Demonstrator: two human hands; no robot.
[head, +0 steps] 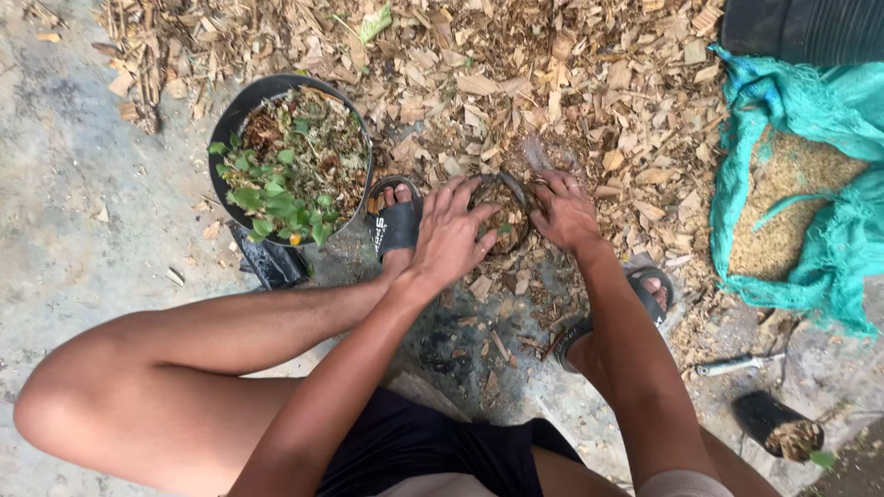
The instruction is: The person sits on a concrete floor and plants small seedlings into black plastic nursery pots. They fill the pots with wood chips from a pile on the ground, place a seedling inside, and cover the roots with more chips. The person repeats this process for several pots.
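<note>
the person squats, and between the sandalled feet sits a small dark pot [502, 213] on the ground at the edge of the wood chips [571, 83]. the left hand [451, 235] lies over its near rim with fingers spread, and the right hand [564, 210] curls round the far side, fingers closed on the rim. it looks like thin, bendy plastic, light even when full, best held by both sides of the rim. it holds brown chips. to the left, a larger black pot [241, 106] carries leafy green plants in mulch. far right, a teal net sack [810, 110] lies open on pale husks.
</note>
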